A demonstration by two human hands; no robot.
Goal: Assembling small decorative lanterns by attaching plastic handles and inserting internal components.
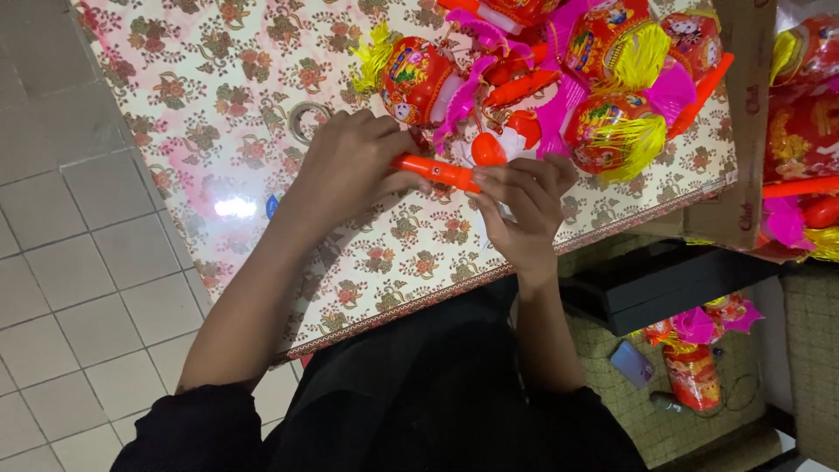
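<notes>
Gripping an orange plastic handle at the table's middle, with the left hand closed around its 9 o'clock end and the right hand pinching its 3 o'clock end between thumb and fingertips. Lying nearly level, tilted slightly down toward 4 o'clock, just above the floral tablecloth. Touching or nearly touching a round orange piece at 12 o'clock of the right hand; cannot tell whether joined. Heaped beyond, from 12 to 2 o'clock of the hands, red toy lanterns: one with a yellow fringe just past the left knuckles, another with a yellow tassel at 2 o'clock, pink paper frills between them. Resting flat at 11 o'clock of the left hand, a roll of clear tape, near but apart from the fingers. Standing at the table's 3 o'clock edge, a brown cardboard box holding more red and pink lanterns. Lying at 5 o'clock, well apart on a woven mat, another lantern beside a phone. Showing at 8 o'clock, grey floor tiles.
</notes>
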